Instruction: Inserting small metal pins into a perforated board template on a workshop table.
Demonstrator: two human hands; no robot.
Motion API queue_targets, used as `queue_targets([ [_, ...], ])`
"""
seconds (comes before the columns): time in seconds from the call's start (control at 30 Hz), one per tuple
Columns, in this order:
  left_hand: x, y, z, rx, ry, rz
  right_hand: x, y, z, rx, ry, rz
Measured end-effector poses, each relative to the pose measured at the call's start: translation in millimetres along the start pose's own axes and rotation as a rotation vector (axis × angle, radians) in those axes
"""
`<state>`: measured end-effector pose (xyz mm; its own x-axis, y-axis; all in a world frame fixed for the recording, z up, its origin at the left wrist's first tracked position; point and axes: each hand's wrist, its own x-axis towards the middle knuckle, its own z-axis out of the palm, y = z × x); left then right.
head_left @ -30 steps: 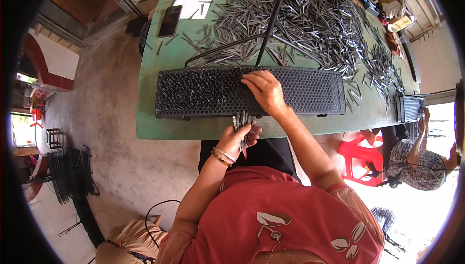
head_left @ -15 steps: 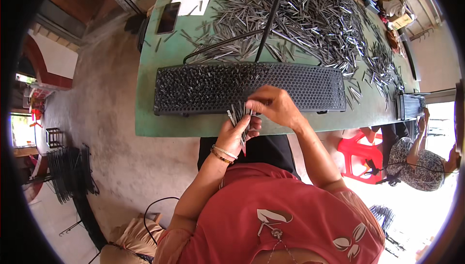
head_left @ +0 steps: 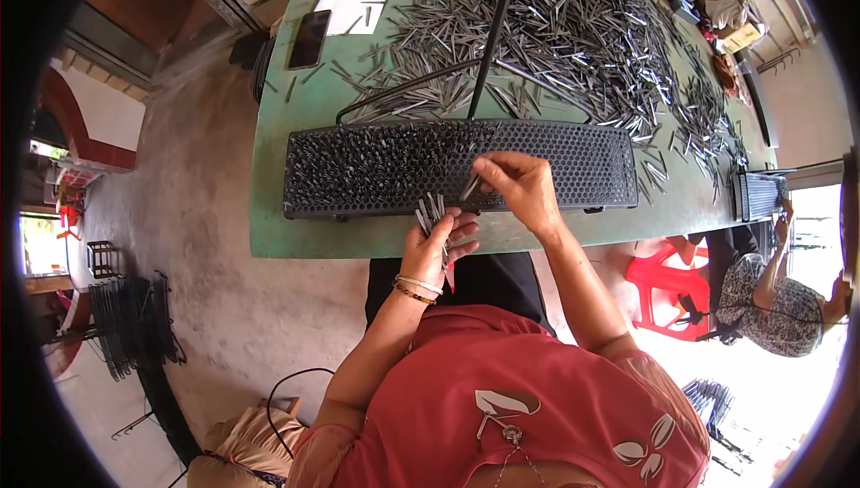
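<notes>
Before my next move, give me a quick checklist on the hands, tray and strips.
1. Left hand holding a bunch of strips: ok.
2. Right hand pinching a strip: ok, between thumb and fingers.
3. That strip's lower tip in a hole: cannot tell, too small.
4. Bare holes in the black tray: ok, on its right part; the left part is crowded with strips.
5. Phone clear of the tray: ok, beyond its left end.

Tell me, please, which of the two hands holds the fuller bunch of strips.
The left hand, with bracelets at its wrist: it holds a fanned bunch, while the right hand pinches apparently one strip.
</notes>
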<state>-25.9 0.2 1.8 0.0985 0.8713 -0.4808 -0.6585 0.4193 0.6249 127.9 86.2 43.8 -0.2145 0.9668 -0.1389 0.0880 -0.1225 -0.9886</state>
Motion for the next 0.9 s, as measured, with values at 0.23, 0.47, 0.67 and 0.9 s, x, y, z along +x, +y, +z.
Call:
queue_targets([
  [0.23,-3.5,-0.5,3.9,0.040,-0.033,-0.066,36.1,18.3,8.7,-0.223,0.175,-0.389],
  [0.47,-4.3,1.7,-0.8,0.088,-0.047,-0.148,35.8,13.8,12.4,-0.505,0.181,-0.540],
  [0.67,-1.0,-1.1,-6.0,0.103,-0.056,-0.179,38.6,15.8,11.7,-0.657,0.143,-0.780],
  [0.9,-1.1,-1.8,-8.0,0.101,-0.072,-0.169,39.6,12.0,9.0,-0.703,0.076,-0.829],
])
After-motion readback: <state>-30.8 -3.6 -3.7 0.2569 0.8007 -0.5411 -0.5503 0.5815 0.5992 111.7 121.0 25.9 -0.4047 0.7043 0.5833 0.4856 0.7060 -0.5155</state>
